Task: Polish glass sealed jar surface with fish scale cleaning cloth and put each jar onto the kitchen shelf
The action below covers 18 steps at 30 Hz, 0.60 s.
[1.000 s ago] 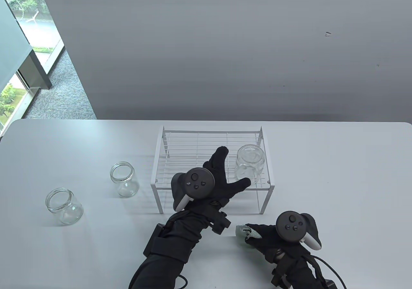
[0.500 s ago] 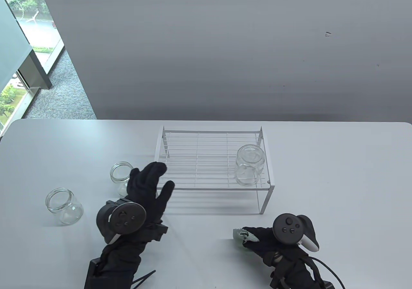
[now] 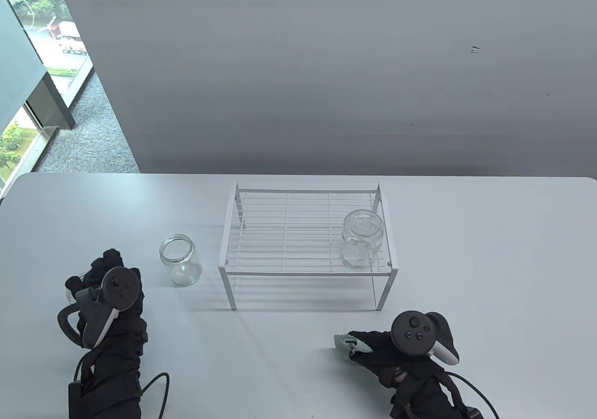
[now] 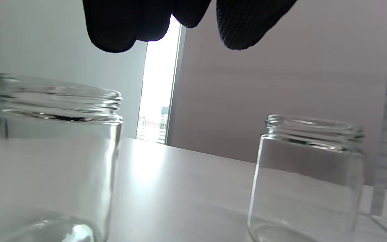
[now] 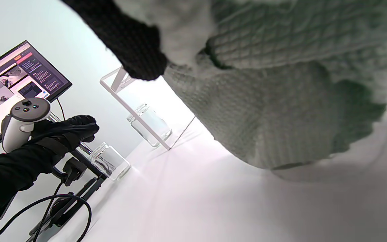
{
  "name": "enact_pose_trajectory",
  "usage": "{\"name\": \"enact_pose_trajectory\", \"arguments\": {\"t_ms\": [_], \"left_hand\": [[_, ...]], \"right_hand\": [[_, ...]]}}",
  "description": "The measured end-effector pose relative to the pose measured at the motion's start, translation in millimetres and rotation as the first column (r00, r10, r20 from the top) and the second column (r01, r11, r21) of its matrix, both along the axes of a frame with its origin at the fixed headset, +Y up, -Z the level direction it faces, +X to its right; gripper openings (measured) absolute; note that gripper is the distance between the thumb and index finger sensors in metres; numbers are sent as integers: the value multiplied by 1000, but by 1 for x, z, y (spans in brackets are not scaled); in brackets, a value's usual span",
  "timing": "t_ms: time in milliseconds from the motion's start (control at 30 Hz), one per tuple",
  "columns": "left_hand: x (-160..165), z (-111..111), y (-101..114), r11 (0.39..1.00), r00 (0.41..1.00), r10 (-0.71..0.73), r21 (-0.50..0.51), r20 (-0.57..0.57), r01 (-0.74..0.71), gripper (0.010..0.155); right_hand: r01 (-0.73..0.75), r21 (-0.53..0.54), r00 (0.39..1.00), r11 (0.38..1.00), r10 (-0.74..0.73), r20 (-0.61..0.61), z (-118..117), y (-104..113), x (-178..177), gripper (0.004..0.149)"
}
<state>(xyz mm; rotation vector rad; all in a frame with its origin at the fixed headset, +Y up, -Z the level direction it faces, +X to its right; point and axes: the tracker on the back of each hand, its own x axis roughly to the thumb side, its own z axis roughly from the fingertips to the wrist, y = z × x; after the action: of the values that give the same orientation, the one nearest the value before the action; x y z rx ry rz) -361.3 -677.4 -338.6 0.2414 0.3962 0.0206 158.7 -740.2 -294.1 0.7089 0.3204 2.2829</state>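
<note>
A white wire shelf point(image 3: 261, 269) stands mid-table with one clear glass jar point(image 3: 360, 246) on its right front corner. A second jar point(image 3: 179, 260) stands open-mouthed left of the shelf. My left hand point(image 3: 91, 272) hovers over the leftmost jar point(image 3: 69, 294), hiding most of it. In the left wrist view its fingertips point(image 4: 119, 33) hang above that jar point(image 4: 45, 151) without touching, and the second jar point(image 4: 307, 178) stands to the right. My right hand point(image 3: 357, 346) rests near the front edge and grips the pale green cloth point(image 3: 345, 342), which fills the right wrist view point(image 5: 281, 101).
The shelf's near leg point(image 5: 136, 111) and the left hand point(image 5: 69, 129) above its jar point(image 5: 109, 163) show in the right wrist view. A monitor point(image 5: 12, 84) stands off the table's left side. Cables trail from both wrists at the front edge. A window lies far left.
My left hand left the jar on the shelf, swept left past the second jar, and now hangs over the leftmost jar. The right hand with the cloth shifted slightly left.
</note>
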Motion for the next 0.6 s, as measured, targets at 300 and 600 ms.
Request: {"name": "enact_pose_trajectory", "arguments": {"t_ms": [300,600], "left_hand": [[-15,-5,-27,987,994,9,-161,-106,-26,69],[-15,-6,-43,978,996,-78,-196,-44,68,66]], "right_hand": [[-10,-9,1000,1000,10,2,0,0,-1,50],[-11,-19,1000,1000,11,1,0,0,-2,50]]}}
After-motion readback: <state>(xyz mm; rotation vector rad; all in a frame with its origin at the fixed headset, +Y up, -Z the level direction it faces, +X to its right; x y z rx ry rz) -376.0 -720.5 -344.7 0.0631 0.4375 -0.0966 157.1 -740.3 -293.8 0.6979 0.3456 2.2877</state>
